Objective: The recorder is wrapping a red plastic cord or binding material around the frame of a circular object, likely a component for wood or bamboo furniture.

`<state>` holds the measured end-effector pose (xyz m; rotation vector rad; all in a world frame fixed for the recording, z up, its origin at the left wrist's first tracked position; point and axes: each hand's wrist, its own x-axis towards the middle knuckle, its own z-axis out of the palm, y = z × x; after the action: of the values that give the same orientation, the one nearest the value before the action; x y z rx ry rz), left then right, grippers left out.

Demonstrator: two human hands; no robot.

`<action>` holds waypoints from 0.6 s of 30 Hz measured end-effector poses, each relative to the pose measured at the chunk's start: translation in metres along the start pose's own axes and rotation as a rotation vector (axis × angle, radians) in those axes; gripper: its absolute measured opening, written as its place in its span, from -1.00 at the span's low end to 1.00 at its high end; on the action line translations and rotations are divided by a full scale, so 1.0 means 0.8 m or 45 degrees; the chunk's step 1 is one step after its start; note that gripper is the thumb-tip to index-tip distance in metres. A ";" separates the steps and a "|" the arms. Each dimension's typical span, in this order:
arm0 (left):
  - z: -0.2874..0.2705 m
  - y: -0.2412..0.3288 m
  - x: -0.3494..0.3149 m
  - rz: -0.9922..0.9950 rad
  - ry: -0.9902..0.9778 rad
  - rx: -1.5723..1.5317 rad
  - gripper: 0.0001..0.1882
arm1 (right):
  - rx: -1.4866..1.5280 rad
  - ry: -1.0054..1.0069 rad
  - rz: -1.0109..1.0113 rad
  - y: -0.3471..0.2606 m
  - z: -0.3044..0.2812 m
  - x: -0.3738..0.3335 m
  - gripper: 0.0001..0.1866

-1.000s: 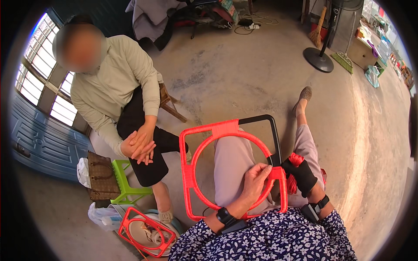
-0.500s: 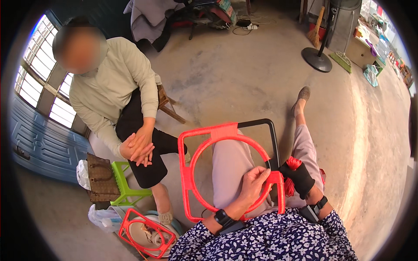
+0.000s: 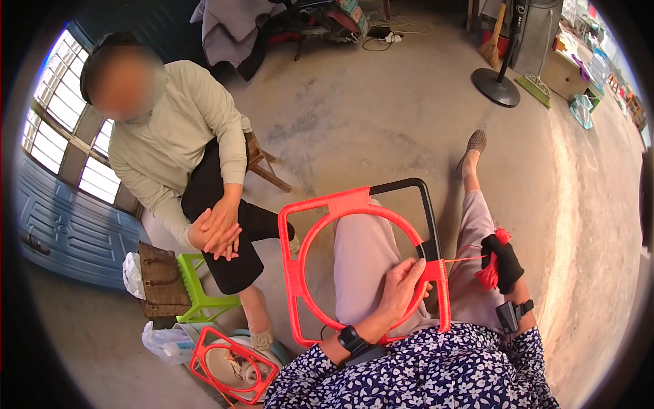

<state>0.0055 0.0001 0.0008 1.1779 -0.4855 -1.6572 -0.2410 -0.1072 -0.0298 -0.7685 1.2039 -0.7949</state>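
Observation:
A squarish frame (image 3: 293, 278) with a round ring inside it rests over my lap. Red cord wraps most of it, while the top right corner is bare black. My left hand (image 3: 400, 290) is closed on the ring's right side, thumb on top, beside the edge of the wrapping. Off to the right, my right hand (image 3: 507, 264) wears a black glove and is closed around a bundle of red cord (image 3: 487, 276). One taut red strand (image 3: 463, 259) runs from the frame to that hand.
A person (image 3: 184, 129) sits at the left, hands clasped. Near them are a green stool (image 3: 197, 290), a brown handbag (image 3: 162, 279) and a second red frame (image 3: 235, 365) over a round container. A fan base (image 3: 496, 87) and a broom (image 3: 490, 51) stand at the far right.
My right hand has moved away to the right from the frame's edge with the cord bundle, and the strand between them now shows stretched out. My left hand keeps its hold.

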 end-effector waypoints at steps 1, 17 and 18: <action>0.003 0.004 -0.002 0.000 0.026 -0.010 -0.72 | 0.033 0.083 0.014 0.001 -0.010 0.001 -0.80; 0.017 0.030 0.015 -0.105 -0.061 -0.018 -0.76 | -0.926 -0.964 -0.008 0.046 0.036 -0.047 -0.54; 0.018 0.031 0.016 -0.108 -0.071 -0.016 -0.76 | -0.913 -0.960 -0.197 0.064 0.037 -0.043 -0.54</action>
<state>0.0049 -0.0245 0.0201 1.1596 -0.4641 -1.7672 -0.2123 -0.0492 -0.0507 -1.5910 0.7167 -0.1144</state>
